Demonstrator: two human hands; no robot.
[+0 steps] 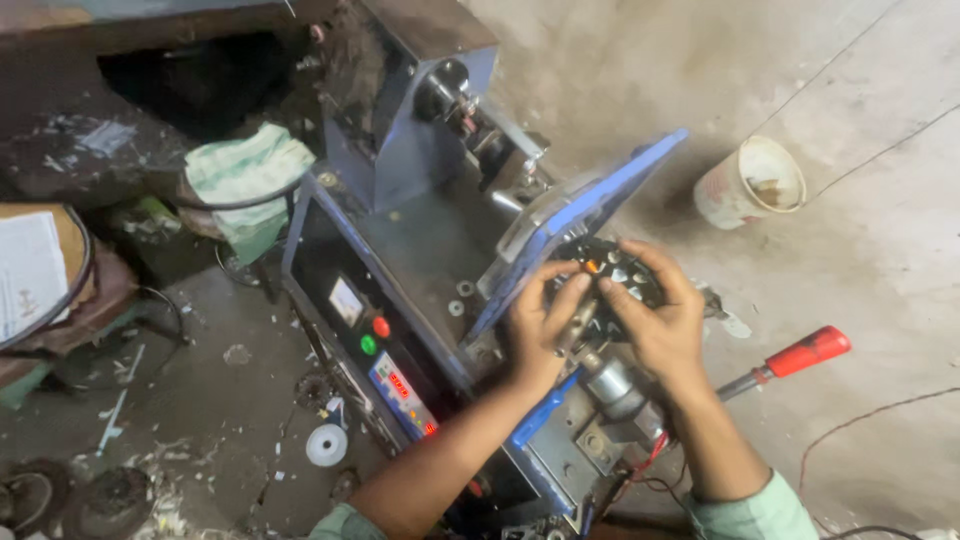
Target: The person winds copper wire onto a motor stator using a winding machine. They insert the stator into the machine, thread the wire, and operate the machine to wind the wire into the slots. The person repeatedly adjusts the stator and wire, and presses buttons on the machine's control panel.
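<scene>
Both hands meeting on a dark round part [610, 275], a ring studded with pale and orange spots, mounted at the front of a grey-blue machine [420, 250]. Left hand [540, 325] curled, fingers bent in from the ring's near-left edge, thumb up against its rim; right hand [660, 320] likewise partly closed, fingers arched over the ring's near-right edge. Held between the two, gripped from either side, neither hand clearly the nearer. Directly ahead of the fingertips and slightly above the knuckles, that ring; flat face turned up and toward the camera. Long axis probably along the metal shaft [610, 385] running from under the palms back toward the wrists, though blur and the fingers hide the joint.

Just left of the left hand, a tilted blue plate [590, 200] slanting up and away. Further left of the left wrist, a control panel [385, 360] with red and green buttons. Right of the right wrist, a tool with a red handle [810, 350] lying on the concrete floor [880, 250], handle pointing away to the right. Well beyond the right hand, a pale paper cup [750, 182]. Far left of both hands, a crumpled green-white cloth [245, 175].
</scene>
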